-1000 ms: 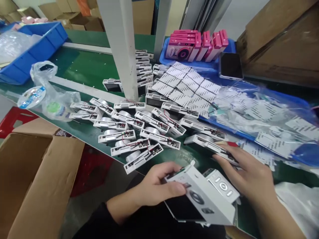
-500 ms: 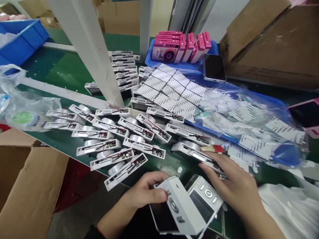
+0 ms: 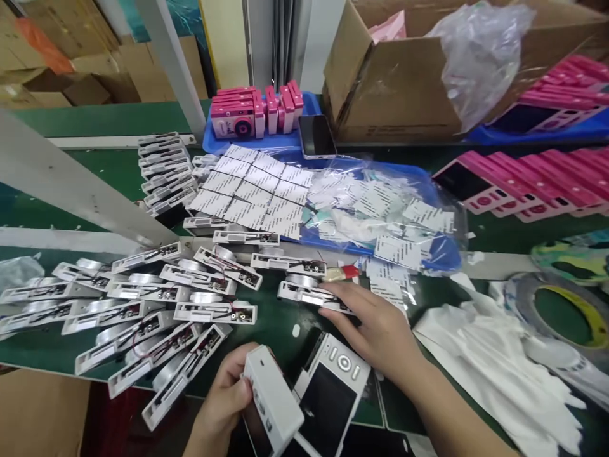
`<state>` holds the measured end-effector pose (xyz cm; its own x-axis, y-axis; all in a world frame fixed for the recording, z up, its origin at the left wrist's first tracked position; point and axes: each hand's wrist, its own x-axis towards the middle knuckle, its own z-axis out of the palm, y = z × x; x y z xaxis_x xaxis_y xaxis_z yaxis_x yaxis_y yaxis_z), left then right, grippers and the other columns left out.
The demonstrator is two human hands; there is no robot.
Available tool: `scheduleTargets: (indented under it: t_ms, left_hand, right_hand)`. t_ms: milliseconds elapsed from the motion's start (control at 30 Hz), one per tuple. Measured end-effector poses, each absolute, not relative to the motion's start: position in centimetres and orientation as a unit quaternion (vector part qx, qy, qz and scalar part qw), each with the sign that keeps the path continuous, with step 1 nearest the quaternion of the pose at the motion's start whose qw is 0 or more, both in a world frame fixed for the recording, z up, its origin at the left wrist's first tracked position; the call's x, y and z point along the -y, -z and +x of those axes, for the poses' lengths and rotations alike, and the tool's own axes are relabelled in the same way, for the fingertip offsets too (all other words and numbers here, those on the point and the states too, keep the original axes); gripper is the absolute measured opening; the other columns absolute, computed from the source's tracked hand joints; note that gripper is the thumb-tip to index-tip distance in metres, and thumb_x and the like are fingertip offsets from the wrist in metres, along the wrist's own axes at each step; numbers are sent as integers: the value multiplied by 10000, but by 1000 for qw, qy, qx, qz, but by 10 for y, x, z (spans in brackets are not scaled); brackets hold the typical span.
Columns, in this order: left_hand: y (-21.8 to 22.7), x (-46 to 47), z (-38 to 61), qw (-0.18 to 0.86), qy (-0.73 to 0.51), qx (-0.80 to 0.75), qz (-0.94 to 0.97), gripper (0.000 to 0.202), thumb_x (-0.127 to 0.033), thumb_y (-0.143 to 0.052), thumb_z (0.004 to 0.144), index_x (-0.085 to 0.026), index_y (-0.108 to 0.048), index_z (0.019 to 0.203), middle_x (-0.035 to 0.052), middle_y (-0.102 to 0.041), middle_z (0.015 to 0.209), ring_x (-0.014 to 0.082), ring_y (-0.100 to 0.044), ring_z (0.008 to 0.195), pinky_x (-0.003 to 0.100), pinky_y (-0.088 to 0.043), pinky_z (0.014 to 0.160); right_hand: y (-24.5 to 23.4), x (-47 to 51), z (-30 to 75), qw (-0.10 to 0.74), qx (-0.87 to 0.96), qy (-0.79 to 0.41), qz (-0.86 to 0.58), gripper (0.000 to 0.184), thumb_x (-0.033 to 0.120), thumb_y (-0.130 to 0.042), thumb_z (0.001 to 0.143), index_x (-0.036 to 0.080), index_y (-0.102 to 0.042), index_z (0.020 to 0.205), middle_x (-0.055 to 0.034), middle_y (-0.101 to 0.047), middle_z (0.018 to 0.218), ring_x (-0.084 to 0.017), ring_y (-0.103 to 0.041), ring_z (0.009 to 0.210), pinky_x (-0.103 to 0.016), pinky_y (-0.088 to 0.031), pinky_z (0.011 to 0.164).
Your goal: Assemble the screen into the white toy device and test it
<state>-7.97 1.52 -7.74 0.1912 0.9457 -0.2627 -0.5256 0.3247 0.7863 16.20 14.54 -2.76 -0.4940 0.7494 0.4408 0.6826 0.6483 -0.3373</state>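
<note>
My left hand [image 3: 223, 400] is closed around a white camera shell [image 3: 272, 403] at the near edge of the green bench [image 3: 280, 320]. A second white shell with a dark screen and round buttons [image 3: 333, 387] lies against it on the bench. My right hand [image 3: 375, 324] reaches forward with fingers stretched flat onto a white front part with a lens ring [image 3: 309, 293]. Several more such white parts with wires [image 3: 157, 317] lie spread to the left.
A blue tray [image 3: 428, 254] holds label sheets [image 3: 252, 190] and a plastic bag of labels. Behind it stand pink cameras [image 3: 252, 111] and a phone [image 3: 316, 136]. Pink shells [image 3: 533, 178], a cardboard box [image 3: 399, 82], tape rolls [image 3: 561, 311] and white cloth [image 3: 495, 362] lie right. A slanted white post [image 3: 71, 184] crosses left.
My view has swung to the right, showing the pink shells and tape. My left hand has tilted its white shell more upright, and my right hand has reached farther onto the white front part.
</note>
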Motion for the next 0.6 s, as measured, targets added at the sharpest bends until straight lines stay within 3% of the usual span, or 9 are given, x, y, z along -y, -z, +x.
scheduleTargets:
  t_ms: [300,600]
  left_hand:
    - [75,-15,-78,701,-525,-412,253,539,-661,-792,731,-158,-753,921,73,-700,792,149,-588,650,236,-455,599]
    - [67,-17,-73,686,-530,-439,236,557,-659,-823,689,-150,-750,903,66,-693,763,154,-596,636,243,-462,590]
  right_hand:
    - [31,-141,162,283,859,-76,-421,347,402,-480,1052,148,-688,1164,-94,-799,1035,-233,-788,899,-336,-656,676]
    - [33,-141,163,271,853,-108,-433,339,403,-478,1051,207,-702,1213,-90,-797,1075,-237,-779,950,-340,-654,710]
